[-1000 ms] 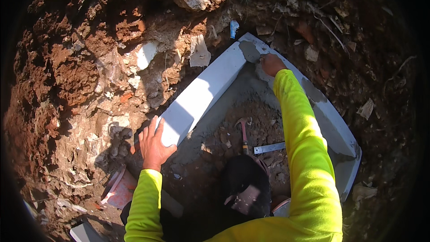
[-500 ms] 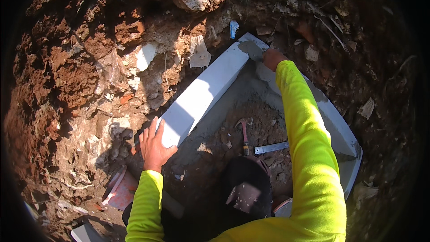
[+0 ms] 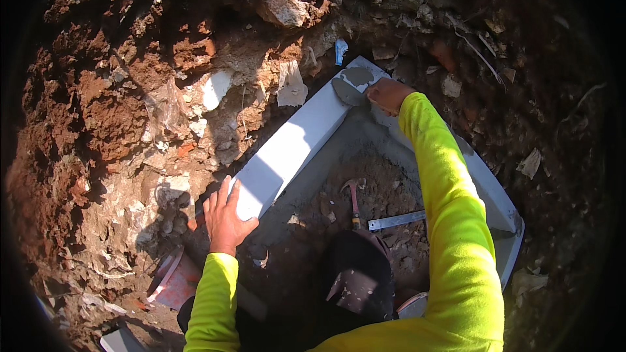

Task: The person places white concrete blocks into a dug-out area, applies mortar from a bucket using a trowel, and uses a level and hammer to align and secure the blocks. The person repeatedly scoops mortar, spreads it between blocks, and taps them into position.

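Note:
At the near end of a long white block wall (image 3: 303,130) my left hand (image 3: 226,218) lies with its fingers spread over the edge, gripping nothing. At the far corner, where two walls meet, my right hand (image 3: 390,96) is closed round a trowel, its handle hidden by the fingers. The trowel's grey blade (image 3: 349,93) lies against the top and inner edge of the white wall. Beside the blade, grey mortar (image 3: 357,77) covers part of the corner's top. A second wall (image 3: 497,199) runs from that corner toward the right, partly behind my right arm.
Inside the walls lie a claw hammer (image 3: 355,202) and a flat metal bar (image 3: 396,220) on the soil. A pinkish bucket (image 3: 177,278) stands at lower left, near a grey block (image 3: 122,341). A rough earth bank (image 3: 111,117) with stones rises outside the walls.
The trowel has shifted left and nearer to me, from the corner onto the white wall's edge, and more of its blade shows. My left hand keeps its place on the wall's end.

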### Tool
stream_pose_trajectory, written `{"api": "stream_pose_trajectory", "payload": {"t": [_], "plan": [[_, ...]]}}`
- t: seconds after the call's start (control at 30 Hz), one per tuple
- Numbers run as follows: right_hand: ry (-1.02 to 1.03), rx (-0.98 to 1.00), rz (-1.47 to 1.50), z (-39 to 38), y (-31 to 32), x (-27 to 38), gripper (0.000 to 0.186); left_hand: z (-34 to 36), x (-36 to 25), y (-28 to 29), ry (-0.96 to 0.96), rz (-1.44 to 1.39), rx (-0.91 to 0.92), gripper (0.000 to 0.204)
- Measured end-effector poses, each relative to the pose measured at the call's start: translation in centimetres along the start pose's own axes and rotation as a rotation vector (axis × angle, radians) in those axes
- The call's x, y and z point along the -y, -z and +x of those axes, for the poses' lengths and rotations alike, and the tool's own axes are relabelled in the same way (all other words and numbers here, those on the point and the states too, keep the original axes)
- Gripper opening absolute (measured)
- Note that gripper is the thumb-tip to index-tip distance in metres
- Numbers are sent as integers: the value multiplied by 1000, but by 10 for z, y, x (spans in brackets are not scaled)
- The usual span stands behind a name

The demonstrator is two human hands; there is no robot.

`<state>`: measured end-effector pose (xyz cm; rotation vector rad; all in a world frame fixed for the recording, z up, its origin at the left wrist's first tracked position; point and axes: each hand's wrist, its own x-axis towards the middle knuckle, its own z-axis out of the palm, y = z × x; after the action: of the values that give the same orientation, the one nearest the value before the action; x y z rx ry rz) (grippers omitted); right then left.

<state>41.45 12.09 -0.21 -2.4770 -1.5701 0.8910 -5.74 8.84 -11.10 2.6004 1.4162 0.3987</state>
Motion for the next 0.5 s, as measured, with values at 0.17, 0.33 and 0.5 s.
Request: {"api": "stream_pose_trajectory", "payload": {"t": [0.17,0.33,0.5], "plan": [[-65,-243,-139,12,2,-36,38,3,-8,-3,-17,-34,-10,87],[46,-51,-71,-39,-22,12,36,-2,4,0,-8,2,-4,88],[4,-173,-71,-12,-10,-28,34,1,-6,-9,-28,-33,-21,88]]}}
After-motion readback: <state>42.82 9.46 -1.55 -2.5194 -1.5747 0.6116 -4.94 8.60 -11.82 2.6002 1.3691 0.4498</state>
